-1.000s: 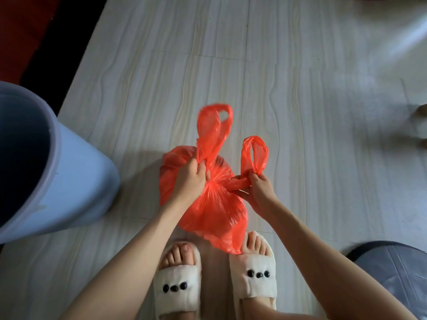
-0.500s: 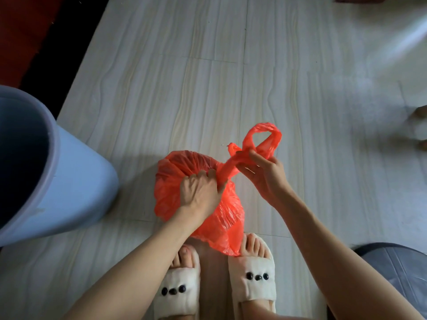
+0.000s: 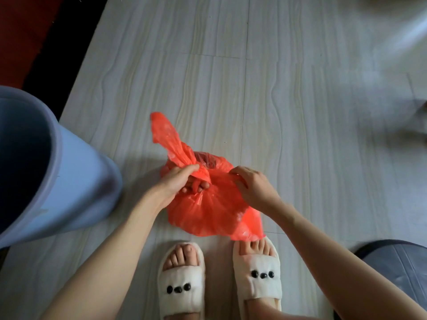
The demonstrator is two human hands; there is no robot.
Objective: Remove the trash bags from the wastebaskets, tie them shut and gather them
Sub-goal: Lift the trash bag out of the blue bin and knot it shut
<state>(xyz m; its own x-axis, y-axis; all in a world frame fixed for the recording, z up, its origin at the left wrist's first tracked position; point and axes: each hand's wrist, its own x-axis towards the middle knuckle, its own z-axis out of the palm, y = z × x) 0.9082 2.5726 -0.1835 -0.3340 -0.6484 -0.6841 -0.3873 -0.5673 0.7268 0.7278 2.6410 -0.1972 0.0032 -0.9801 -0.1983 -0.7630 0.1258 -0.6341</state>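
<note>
**Head view: red bag being knotted on tile floor**

Head camera, single view. No brand, label or legible writing found on any item.

Thin crinkled red-orange plastic trash bag [image 3: 208,209] sits on the floor just ahead of the person's toes, in the middle of the frame, well in from every floor edge. Its lower right corner touches or overlaps the toes of the right foot. One twisted handle strip [image 3: 171,144] stands up and leans toward the far left.

Left hand [image 3: 179,184]: clenched on the base of that twisted strip, thumb on top, fingertips curled under the plastic. Right hand [image 3: 253,188]: fingers curled, pinching a fold of bag plastic at the top right of the bag. Both forearms bare.

Pale blue round plastic wastebasket [image 3: 76,181] at the left edge of the floor area, just beside the bag, not touching it; dark inside, contents not visible.

Feet in white fabric open-toe slippers [image 3: 182,296], each with three small black beads across the strap.

Surface: pale grey tile floor [image 3: 300,88] with wavy wood-like grain and thin grout lines. Far left corner: a black strip bordering a red area [image 3: 20,31]. Near right corner: a dark grey rounded object [image 3: 397,269], only partly in frame, identity unclear. Far right blurred.
</note>
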